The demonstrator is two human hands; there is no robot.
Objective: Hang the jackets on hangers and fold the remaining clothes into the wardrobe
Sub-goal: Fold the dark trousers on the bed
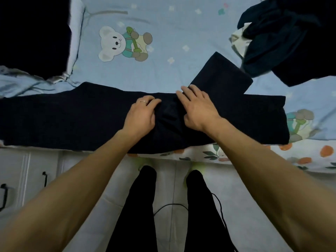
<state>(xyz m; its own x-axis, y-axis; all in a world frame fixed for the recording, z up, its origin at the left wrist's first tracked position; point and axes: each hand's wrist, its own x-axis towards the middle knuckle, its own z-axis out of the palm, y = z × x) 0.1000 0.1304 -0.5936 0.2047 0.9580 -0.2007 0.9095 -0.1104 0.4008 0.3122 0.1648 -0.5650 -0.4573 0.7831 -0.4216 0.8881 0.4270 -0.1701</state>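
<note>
Head view: left hand (pixel 141 113) pinches, right hand (pixel 197 108) presses flat-fingered on dark trousers (pixel 72 115) at the bed (pixel 163 42) front edge — uneven tugging could skew the fold.

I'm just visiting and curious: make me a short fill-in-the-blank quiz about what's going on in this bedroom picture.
1. Both hands rest on a dark garment spread across the ____.
2. The left hand wears a ____ on one finger.
3. The sheet shows a cartoon ____ above the garment.
4. The right hand lies with its fingers ____.

Missing words: bed; ring; bear; straight
</note>
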